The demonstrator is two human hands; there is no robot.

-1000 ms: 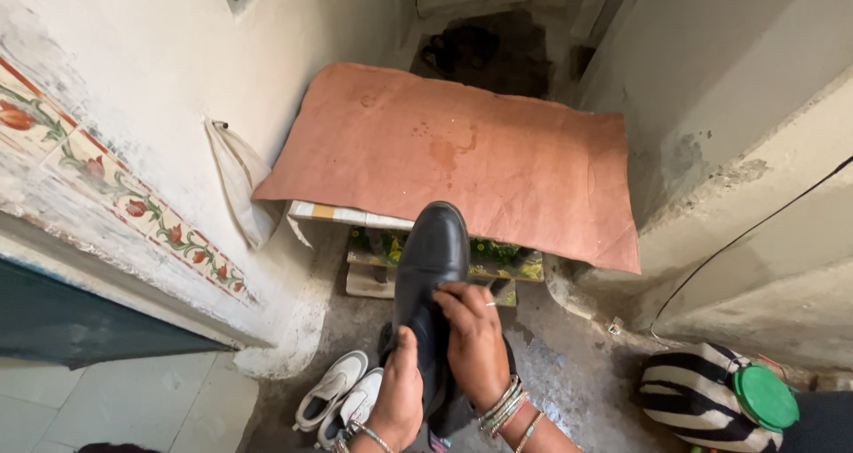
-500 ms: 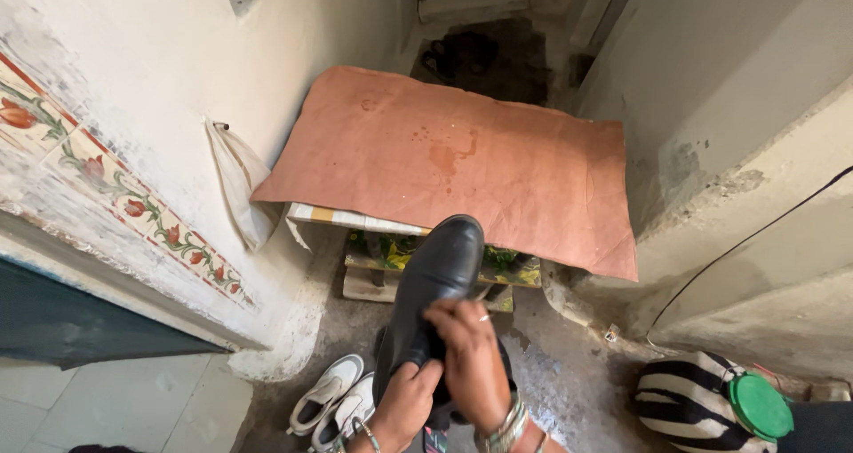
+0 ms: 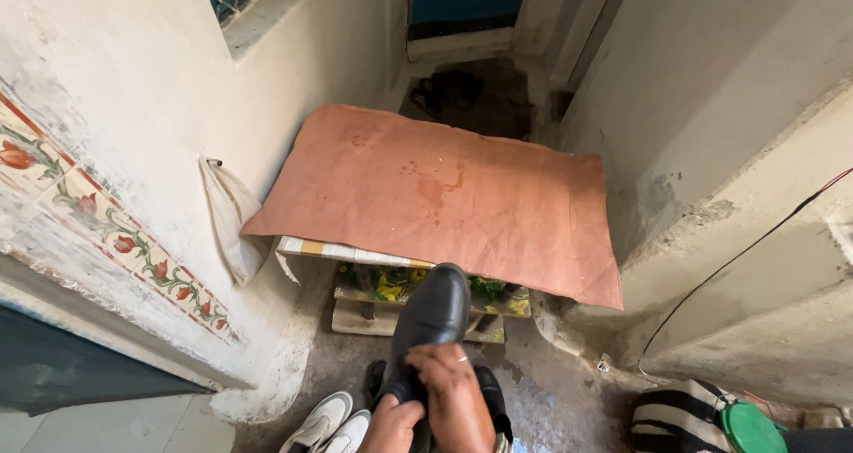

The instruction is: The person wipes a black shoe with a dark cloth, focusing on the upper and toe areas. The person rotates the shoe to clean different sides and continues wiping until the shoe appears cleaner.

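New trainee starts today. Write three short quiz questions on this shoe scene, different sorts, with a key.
1. True or false: both hands touch the black shoe.
2. Which lies by the person's feet? A) white sneakers B) red sandals C) a broom
3. Fill in: the low stand is covered by a ____ sheet.

Key: 1 true: left hand, right hand. 2 A. 3 reddish-brown.

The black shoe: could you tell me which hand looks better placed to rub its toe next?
Probably the right hand: it lies across the black shoe, fingers nearest the toe, while the left hand grips lower down.
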